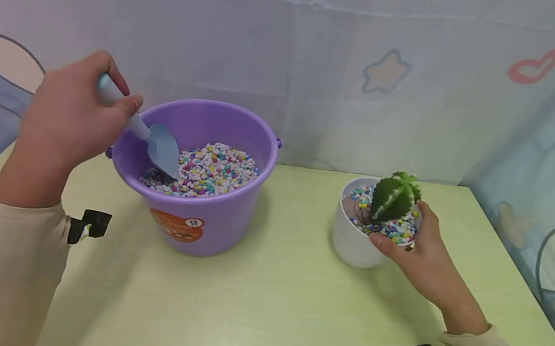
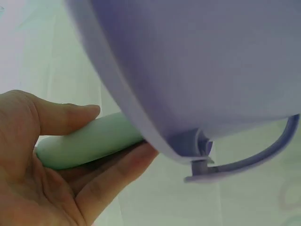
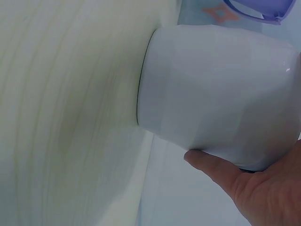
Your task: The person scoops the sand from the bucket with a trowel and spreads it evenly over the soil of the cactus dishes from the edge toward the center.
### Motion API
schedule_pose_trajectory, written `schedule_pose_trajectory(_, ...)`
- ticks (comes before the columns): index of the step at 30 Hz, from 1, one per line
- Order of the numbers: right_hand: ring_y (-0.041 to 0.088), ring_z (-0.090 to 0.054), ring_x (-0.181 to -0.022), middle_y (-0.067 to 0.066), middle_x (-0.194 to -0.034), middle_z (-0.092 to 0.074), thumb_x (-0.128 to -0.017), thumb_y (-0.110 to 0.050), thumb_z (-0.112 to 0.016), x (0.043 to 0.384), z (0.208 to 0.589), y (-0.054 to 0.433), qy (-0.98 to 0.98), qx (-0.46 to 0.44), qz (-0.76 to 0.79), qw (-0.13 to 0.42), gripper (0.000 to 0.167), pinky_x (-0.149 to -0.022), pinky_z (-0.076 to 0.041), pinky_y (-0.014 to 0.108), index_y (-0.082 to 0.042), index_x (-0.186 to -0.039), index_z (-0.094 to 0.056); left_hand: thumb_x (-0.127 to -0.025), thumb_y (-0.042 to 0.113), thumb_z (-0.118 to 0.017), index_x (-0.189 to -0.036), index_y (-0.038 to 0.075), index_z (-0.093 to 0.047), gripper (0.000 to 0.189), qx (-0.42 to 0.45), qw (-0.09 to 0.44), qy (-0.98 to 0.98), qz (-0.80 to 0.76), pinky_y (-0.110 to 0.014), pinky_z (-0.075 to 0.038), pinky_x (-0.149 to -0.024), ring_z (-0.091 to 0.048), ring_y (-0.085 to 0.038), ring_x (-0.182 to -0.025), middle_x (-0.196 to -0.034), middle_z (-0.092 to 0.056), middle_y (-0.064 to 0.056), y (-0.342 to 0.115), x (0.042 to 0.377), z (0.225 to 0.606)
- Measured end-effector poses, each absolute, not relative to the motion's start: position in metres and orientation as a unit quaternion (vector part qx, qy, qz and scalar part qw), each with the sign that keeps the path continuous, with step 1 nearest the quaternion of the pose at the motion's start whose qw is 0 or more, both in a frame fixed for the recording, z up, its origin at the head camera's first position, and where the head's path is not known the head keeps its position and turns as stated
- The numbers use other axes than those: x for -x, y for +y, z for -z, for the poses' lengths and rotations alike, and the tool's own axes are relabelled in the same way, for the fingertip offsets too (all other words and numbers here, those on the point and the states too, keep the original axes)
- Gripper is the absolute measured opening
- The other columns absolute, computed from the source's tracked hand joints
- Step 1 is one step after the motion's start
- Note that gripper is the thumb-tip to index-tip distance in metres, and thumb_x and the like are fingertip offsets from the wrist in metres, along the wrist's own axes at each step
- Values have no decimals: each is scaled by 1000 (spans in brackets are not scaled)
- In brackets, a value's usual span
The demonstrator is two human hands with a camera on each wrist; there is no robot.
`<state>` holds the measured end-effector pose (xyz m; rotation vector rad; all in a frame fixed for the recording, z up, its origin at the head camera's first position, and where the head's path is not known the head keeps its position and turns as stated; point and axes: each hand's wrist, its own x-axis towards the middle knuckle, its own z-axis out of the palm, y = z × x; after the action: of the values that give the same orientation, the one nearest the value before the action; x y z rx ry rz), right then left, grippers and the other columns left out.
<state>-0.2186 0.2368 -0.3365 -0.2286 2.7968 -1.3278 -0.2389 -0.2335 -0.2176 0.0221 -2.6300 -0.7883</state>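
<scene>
My left hand (image 1: 65,118) grips the handle of a light blue toy shovel (image 1: 163,150). The blade points down inside a purple bucket (image 1: 227,228), its tip at the multicoloured pebbles (image 1: 218,169). From the left wrist, the pale handle (image 2: 89,141) lies between thumb and fingers, and the bucket's rim hides the blade. To the right, a white pot (image 1: 353,242) stands upright on the table with a green cactus (image 1: 394,199) in it. Pebbles cover part of the pot's top, with brownish soil at its left. My right hand (image 1: 427,257) holds the pot's right side, thumb near the rim.
Bucket and pot stand side by side on a pale yellow-green table (image 1: 255,314), with a gap between them. A printed cloth backdrop (image 1: 327,66) rises behind and along the sides. The bucket's purple handle (image 2: 254,162) hangs from its rim.
</scene>
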Motion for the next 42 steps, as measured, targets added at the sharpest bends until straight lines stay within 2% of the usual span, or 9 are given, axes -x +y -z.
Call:
schedule_pose_trajectory(6, 45, -10, -142, 26, -157, 3, -93, -40, -67, 210, 330, 233, 905, 71, 420, 13, 107, -108, -19, 67, -3, -153, 13, -97, 34, -58, -103, 3, -52, 31, -6, 155, -941, 302, -39, -39, -55, -61, -21, -57, -65, -65, -10, -242, 238, 221)
schedule_pose_trajectory(10, 45, -9, -142, 25, -157, 4, -93, -41, -67, 208, 329, 235, 907, 68, 414, 16, 107, -108, -19, 67, -3, -153, 13, -97, 39, -59, -109, -2, -49, 43, -29, 132, -923, 360, -29, -48, -55, -65, -12, -52, -72, -65, -11, -241, 243, 226)
schedule_pose_trajectory(14, 46, -8, -142, 25, -158, 6, -94, -43, -65, 207, 328, 237, 911, 60, 408, 24, 108, -108, -18, 68, -4, -152, 16, -96, 40, -61, -114, -5, -46, 50, -39, 114, -895, 429, -25, -56, -53, -69, -17, -54, -84, -60, -17, -232, 248, 231)
schedule_pose_trajectory(17, 46, -7, -142, 25, -158, 7, -94, -42, -65, 206, 328, 237, 911, 59, 407, 26, 108, -107, -18, 69, -4, -152, 17, -96, 34, -63, -112, -4, -45, 45, -25, 116, -885, 450, -30, -58, -54, -69, -19, -55, -91, -55, -19, -224, 251, 232)
schedule_pose_trajectory(22, 46, -8, -142, 25, -158, 6, -94, -42, -65, 207, 327, 237, 912, 61, 406, 22, 107, -107, -19, 69, -4, -152, 16, -94, 15, -68, -104, -2, -46, 29, 57, 132, -862, 485, -29, -59, -58, -69, -10, -61, -97, -51, -17, -217, 255, 238)
schedule_pose_trajectory(27, 45, -9, -142, 25, -157, 5, -93, -42, -66, 208, 327, 236, 911, 61, 408, 22, 108, -108, -19, 68, -4, -153, 15, -91, 1, -69, -95, -1, -50, 20, 161, 137, -824, 525, -27, -59, -64, -71, -14, -69, -88, -68, -10, -216, 264, 246)
schedule_pose_trajectory(33, 45, -11, -141, 25, -157, 3, -93, -42, -67, 207, 328, 236, 909, 60, 412, 18, 107, -108, -19, 67, -4, -153, 13, -92, -8, -63, -93, -2, -57, 9, 243, 76, -793, 553, -29, -58, -69, -72, -24, -76, -92, -74, -8, -222, 274, 245)
schedule_pose_trajectory(36, 45, -11, -141, 26, -157, 3, -93, -42, -67, 207, 328, 235, 908, 62, 413, 16, 107, -108, -18, 67, -3, -153, 13, -94, -6, -61, -94, -5, -51, 10, 201, 56, -785, 584, -32, -59, -71, -72, -25, -80, -91, -73, -12, -222, 274, 245)
schedule_pose_trajectory(42, 45, -12, -141, 27, -156, 1, -93, -41, -67, 207, 327, 235, 908, 65, 413, 11, 106, -108, -19, 66, -2, -153, 11, -97, 10, -63, -99, 0, -43, 23, 52, 83, -823, 559, -32, -59, -64, -71, -14, -70, -91, -70, -17, -214, 277, 245)
